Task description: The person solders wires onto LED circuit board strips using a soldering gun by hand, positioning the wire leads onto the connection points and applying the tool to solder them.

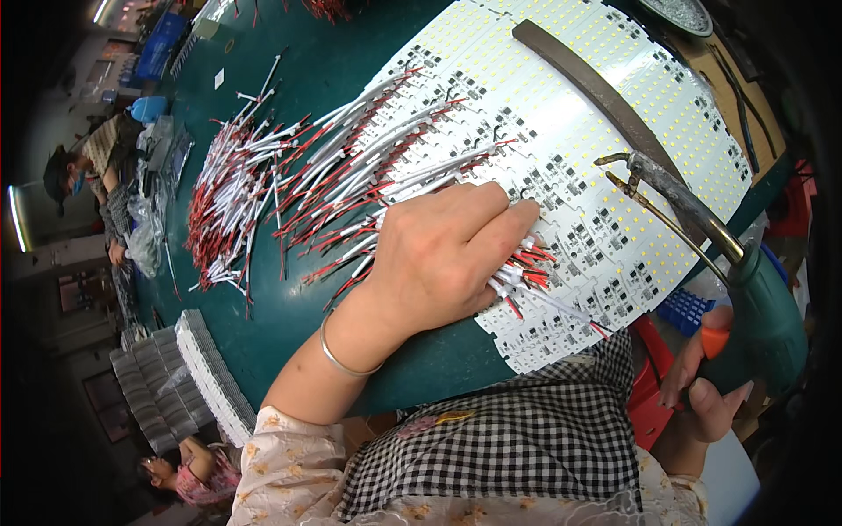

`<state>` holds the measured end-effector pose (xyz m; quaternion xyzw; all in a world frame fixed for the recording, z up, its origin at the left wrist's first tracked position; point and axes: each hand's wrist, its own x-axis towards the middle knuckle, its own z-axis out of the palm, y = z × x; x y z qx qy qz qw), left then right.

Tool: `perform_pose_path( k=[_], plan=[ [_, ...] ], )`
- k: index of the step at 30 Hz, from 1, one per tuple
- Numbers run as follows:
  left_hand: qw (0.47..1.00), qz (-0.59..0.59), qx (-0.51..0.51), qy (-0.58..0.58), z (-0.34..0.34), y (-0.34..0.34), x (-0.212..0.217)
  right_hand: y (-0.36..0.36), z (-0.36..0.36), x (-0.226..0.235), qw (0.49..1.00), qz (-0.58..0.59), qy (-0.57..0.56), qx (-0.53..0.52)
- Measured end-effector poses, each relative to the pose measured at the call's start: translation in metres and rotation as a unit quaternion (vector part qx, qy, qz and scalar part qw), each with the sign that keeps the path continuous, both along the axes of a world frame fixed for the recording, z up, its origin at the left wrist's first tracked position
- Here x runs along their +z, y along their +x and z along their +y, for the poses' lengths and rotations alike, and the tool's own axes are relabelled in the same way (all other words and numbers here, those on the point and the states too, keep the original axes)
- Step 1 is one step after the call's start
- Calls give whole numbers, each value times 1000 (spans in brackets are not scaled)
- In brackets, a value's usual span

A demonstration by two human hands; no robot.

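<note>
My left hand (443,250) is closed on a bundle of short red and white wires (533,263), whose ends stick out beside the fingers. It rests over a white panel of LED circuit boards (474,66) dotted with small yellow LEDs and black parts. Several more red and white wires (351,167) lie in rows with their tips on the panel. At the right, my right hand (710,403) grips a green soldering gun (765,307) with an orange trigger. The gun's metal tip hangs over the panel, near a brown curved bar (601,96) lying across it.
A loose pile of red and white wires (230,193) lies on the green table (298,329), left of the panel. Stacked grey-white strips (210,377) stand at the table's left edge. A round metal dish (680,13) is at the far right. Two other people (92,175) are at the left.
</note>
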<state>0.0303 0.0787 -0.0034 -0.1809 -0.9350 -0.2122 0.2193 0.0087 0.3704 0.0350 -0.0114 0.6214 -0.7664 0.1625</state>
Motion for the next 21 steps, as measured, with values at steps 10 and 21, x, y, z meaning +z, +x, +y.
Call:
perform_pose_path(
  k=[10,21],
  plan=[
    [984,118,56,121,-3,-1,24,-4,2,-1,1000,-2,-15,-7],
    [995,-42,94,-14,12,-10,15,-7,3,0,1000,-15,0,-2]
  ],
)
